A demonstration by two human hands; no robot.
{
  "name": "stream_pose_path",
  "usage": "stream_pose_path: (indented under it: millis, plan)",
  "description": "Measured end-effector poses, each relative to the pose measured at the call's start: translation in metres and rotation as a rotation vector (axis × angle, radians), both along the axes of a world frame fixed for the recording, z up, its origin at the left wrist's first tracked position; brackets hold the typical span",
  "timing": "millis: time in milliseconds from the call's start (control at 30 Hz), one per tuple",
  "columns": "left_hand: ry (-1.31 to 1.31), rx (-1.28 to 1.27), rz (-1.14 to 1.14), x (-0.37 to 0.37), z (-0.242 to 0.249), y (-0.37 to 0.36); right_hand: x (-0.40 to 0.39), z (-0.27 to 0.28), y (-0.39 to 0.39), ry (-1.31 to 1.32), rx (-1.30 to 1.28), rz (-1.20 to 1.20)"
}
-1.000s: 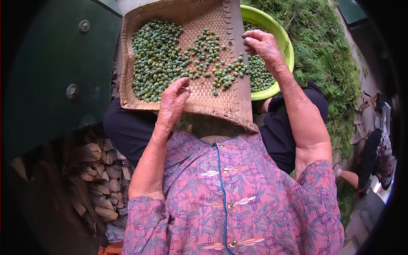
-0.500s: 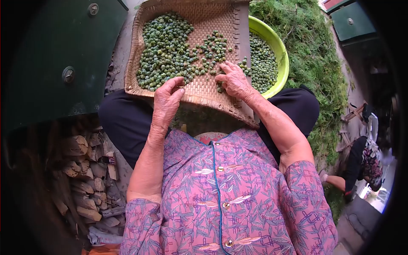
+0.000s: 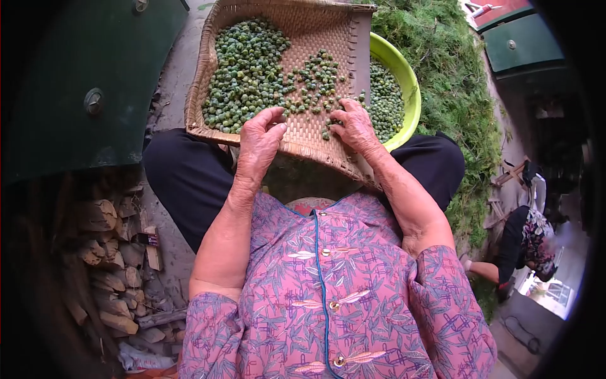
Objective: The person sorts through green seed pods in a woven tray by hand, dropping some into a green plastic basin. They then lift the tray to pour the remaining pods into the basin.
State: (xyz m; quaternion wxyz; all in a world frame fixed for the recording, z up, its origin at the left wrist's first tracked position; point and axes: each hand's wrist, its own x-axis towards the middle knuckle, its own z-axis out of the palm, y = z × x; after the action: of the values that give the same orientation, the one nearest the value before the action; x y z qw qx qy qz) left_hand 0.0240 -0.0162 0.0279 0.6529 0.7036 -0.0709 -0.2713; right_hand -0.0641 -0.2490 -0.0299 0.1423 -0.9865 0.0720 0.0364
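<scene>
A woven winnowing basket (image 3: 315, 35) rests across my lap, its flat board edge (image 3: 361, 50) on the right. Small round green fruits (image 3: 246, 72) are heaped on its left side, with a looser cluster (image 3: 320, 72) in the middle. My left hand (image 3: 260, 136) is over the near rim beside the heap, fingers bent, thumb apart from the index finger; nothing shows in it. My right hand (image 3: 356, 126) reaches over the right side, fingertips among a few loose fruits, thumb and fingers apart. A yellow-green basin (image 3: 413, 95) under the board edge holds more fruits (image 3: 386, 98).
Cut green foliage (image 3: 454, 76) covers the ground on the right. Split firewood (image 3: 113, 252) is stacked at lower left, below a dark green panel (image 3: 63, 82). Another person (image 3: 530, 243) is bent over at far right.
My left hand has shifted right, and its thumb and index finger are wider apart. My right hand has moved slightly right and toward me. Fewer fruits lie on the board edge.
</scene>
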Motion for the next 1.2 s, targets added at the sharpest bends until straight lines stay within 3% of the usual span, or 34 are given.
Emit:
stream_pose_path:
  millis: [233, 300, 567, 700, 733, 800, 933, 1000, 1100, 1200]
  plan:
    - [-0.005, 0.001, -0.034, 0.003, -0.013, -0.007, -0.005, -0.002, -0.002, -0.036, 0.060, -0.131]
    - [-0.005, 0.009, -0.016, 0.003, -0.016, -0.008, -0.005, -0.001, 0.007, -0.158, -0.002, -0.179]
    - [-0.040, 0.015, -0.009, 0.000, -0.022, -0.013, 0.001, -0.002, 0.025, -0.099, -0.128, -0.127]
    - [-0.103, 0.070, -0.025, -0.003, -0.025, -0.019, -0.005, 0.007, 0.027, -0.331, 0.169, -0.259]
    - [-0.089, 0.082, -0.064, -0.005, -0.019, -0.022, -0.008, 0.017, 0.033, -0.330, 0.169, -0.259]
    - [-0.074, 0.092, -0.106, -0.011, -0.010, -0.028, -0.014, 0.037, 0.044, -0.336, 0.444, -0.317]
    - [0.074, 0.038, -0.161, -0.020, -0.003, -0.035, -0.021, 0.049, 0.059, -0.316, 0.628, -0.313]
    - [0.122, 0.075, -0.277, -0.016, 0.007, -0.031, -0.022, 0.054, 0.065, -0.321, 0.670, -0.310]
    - [0.112, 0.073, -0.258, -0.019, 0.001, -0.030, -0.025, 0.052, 0.066, -0.231, 0.822, -0.358]
    - [0.053, 0.081, -0.276, -0.021, -0.002, -0.030, -0.026, 0.054, 0.066, -0.266, 0.711, -0.325]
